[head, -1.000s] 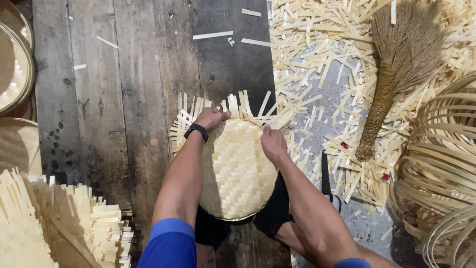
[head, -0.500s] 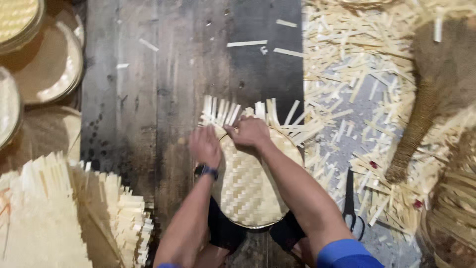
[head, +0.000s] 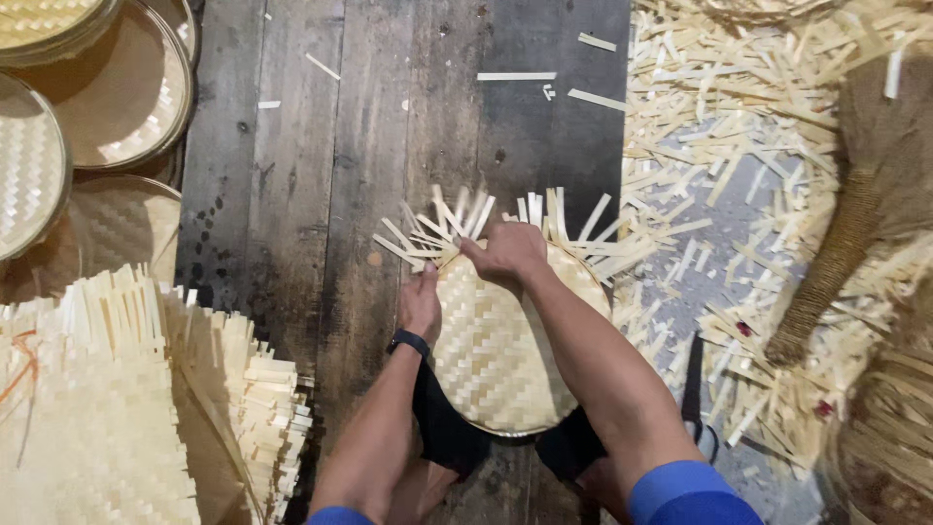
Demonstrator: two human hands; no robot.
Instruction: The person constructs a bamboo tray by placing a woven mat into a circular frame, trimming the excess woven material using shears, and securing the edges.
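At the far rim of the round woven bamboo tray [head: 505,350], the right hand [head: 507,255] clamps down on the loose strip ends [head: 457,219], fanning farther out; the left hand [head: 421,303] presses flat on the tray's left edge, just nearer, floorboards [head: 292,194] beyond.

The woven tray [head: 496,340] lies on the plank floor [head: 321,194], just ahead of the person's knees. The left hand [head: 421,303] rests on the tray's left edge, the right hand [head: 507,255] on its far edge. Left of the tray lies a heap of woven mats [head: 107,408], and beyond that heap, stacked round trays [head: 78,107]. Right of the tray lie scattered strips [head: 739,175], with a broom [head: 855,204] on them.
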